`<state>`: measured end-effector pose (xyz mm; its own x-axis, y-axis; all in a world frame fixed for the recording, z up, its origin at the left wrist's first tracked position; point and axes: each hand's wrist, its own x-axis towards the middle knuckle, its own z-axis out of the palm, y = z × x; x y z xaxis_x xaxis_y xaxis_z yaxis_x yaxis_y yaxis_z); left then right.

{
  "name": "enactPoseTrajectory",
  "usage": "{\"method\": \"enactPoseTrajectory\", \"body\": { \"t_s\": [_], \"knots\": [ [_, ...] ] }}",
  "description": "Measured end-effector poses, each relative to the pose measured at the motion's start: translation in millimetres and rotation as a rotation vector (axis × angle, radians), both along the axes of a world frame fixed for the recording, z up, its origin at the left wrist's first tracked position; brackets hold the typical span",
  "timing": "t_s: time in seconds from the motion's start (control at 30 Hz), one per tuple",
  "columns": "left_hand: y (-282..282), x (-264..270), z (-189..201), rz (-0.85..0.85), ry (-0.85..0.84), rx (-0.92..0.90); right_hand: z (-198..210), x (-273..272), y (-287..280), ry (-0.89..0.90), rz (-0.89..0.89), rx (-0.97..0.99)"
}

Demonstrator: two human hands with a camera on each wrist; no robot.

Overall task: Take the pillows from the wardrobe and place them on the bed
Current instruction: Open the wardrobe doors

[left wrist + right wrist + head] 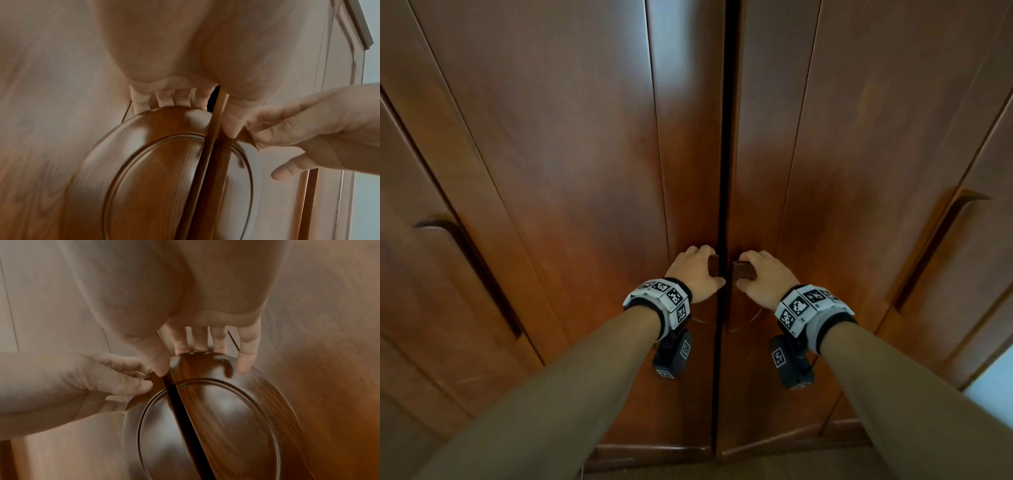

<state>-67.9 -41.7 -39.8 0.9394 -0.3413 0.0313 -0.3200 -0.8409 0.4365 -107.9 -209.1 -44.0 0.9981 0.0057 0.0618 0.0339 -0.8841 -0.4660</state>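
Observation:
A dark brown wooden wardrobe fills the head view, with a narrow dark gap (722, 171) between its two middle doors. My left hand (697, 274) grips the left door's handle (713, 269), fingers curled over its top and thumb beside the gap. My right hand (765, 279) grips the right door's handle (743, 270) the same way. In the wrist views the handles are two halves of an oval wooden plate: the left half (160, 170) and the right half (226, 410). My left fingers (176, 97) and right fingers (203, 340) hook over its upper rim. No pillow or bed is in view.
Outer wardrobe doors flank the middle pair, each with a long curved handle: one at the left (469, 270), one at the right (941, 250). The wardrobe's base (654, 452) runs along the bottom. A pale patch (993, 380) shows past the right edge.

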Motion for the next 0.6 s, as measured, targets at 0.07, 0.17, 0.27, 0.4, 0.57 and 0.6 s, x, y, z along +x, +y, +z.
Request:
{"method": "enactPoseTrajectory", "body": {
  "t_s": [0.07,0.17,0.27,0.4,0.57,0.6],
  "knots": [
    [3,-17,-2,0.013,-0.011,0.012,-1,-19,-4,-0.003,0.001,0.005],
    [7,-44,-4,0.037,-0.030,0.031,-4,-54,-14,-0.014,-0.013,-0.003],
    [13,-71,-6,0.058,-0.068,0.073,-4,-96,-29,-0.005,-0.051,-0.002],
    [26,-101,-11,0.053,-0.103,0.089,-3,-158,-54,-0.013,-0.153,-0.019],
    [44,-116,-15,-0.002,-0.126,0.073,-5,-234,-80,-0.045,-0.406,-0.077],
    [48,-117,-15,-0.020,-0.125,0.062,-6,-248,-84,-0.031,-0.483,-0.088]
  ]
}}
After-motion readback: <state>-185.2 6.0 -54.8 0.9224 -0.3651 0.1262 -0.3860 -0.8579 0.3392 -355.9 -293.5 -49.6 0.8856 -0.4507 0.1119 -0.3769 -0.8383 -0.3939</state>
